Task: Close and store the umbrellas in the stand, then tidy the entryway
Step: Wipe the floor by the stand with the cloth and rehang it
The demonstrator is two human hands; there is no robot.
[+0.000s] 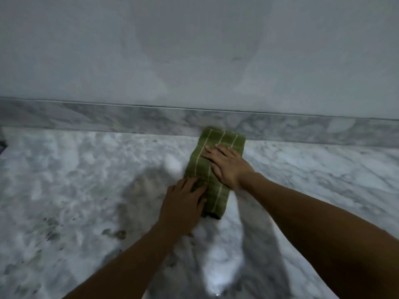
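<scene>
A white-and-grey marble floor (86, 180) runs up to a marble baseboard (108, 117), with a plain pale wall (194, 50) rising above it. A folded green towel (216, 190) with thin cream stripes lies on the floor, its far end touching the baseboard and its length reaching back toward me. My right hand (228, 166) lies flat on the towel's middle, fingers straight and pointing toward the baseboard, gripping nothing. My left hand (183, 201) rests on the towel's near left edge, its fingers spread over the cloth and only slightly bent. No umbrella or stand shows near the baseboard. The view is soft and dim.
</scene>
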